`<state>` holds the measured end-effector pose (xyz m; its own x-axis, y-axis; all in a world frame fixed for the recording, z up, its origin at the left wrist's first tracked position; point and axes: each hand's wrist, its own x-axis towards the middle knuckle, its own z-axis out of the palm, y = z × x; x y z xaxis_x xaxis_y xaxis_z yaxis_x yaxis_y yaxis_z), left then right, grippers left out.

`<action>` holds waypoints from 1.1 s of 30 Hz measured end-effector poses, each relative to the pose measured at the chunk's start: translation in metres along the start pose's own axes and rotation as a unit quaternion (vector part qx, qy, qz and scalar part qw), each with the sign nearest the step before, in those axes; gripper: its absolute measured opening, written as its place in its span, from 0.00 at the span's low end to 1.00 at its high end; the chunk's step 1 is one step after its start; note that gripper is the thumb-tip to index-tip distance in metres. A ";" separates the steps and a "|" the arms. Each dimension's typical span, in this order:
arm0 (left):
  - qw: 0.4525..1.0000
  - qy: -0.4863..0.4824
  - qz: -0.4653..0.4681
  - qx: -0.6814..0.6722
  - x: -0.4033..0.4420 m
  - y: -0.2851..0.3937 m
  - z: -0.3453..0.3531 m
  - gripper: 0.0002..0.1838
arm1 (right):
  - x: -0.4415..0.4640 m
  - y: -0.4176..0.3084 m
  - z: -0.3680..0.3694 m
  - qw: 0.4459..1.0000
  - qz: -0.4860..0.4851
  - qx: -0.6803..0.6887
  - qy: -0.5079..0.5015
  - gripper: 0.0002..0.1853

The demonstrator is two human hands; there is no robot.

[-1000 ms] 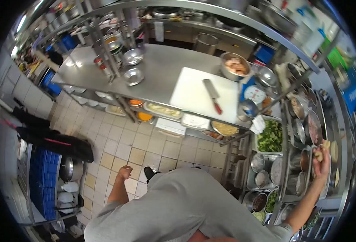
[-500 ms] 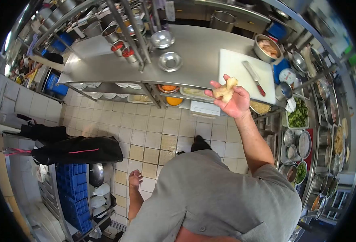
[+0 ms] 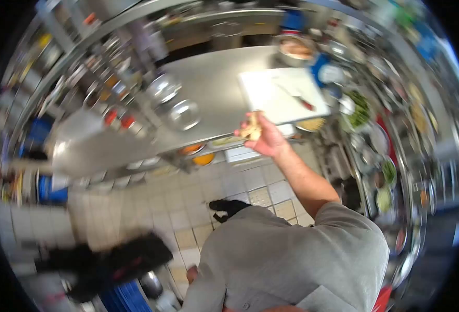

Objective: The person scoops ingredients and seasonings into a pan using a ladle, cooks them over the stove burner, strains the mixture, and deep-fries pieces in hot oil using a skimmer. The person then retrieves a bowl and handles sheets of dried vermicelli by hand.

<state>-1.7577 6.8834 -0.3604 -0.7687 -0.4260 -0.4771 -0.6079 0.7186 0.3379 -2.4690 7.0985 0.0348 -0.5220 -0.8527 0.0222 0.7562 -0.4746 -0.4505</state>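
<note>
**Pale root (image 3: pixel 251 126) in the right hand (image 3: pixel 266 139)**

Probably light and stiff, its knobs liable to snap; the thick middle looks the surest hold. Fingers curl partway around it, by the near edge of the bench (image 3: pixel 208 78). The left hand (image 3: pixel 191 274), nearer and left, is mostly hidden; its grip cannot be told.

There are two hands (image 3: pixel 267 139), one knife (image 3: pixel 298 99), one board (image 3: pixel 260 99)

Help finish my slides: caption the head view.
Right hand holding knobbly pale food, knife lying on white board.
</note>
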 end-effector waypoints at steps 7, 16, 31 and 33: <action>0.990 -0.130 -0.027 0.056 0.097 0.029 -0.049 0.15 | -0.195 -0.145 0.007 0.900 -0.240 -0.166 0.324 0.30; 0.951 -0.145 0.037 0.269 0.226 0.148 -0.094 0.14 | -0.489 -0.479 -0.010 0.282 -0.299 -0.556 0.722 0.28; 0.954 -0.227 -0.111 -0.159 0.301 0.478 -0.135 0.12 | -0.652 -0.802 -0.162 0.069 0.066 -0.643 0.760 0.25; 0.964 -0.193 -0.109 -0.143 0.298 0.500 -0.143 0.12 | -0.656 -0.844 -0.196 0.084 0.081 -0.743 0.659 0.17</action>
<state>-2.3191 7.0371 -0.2175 -0.5177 -0.2734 -0.8107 -0.8198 0.4297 0.3786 -2.8427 8.1010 0.2254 -0.8833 0.4080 0.2310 0.4224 0.9063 0.0144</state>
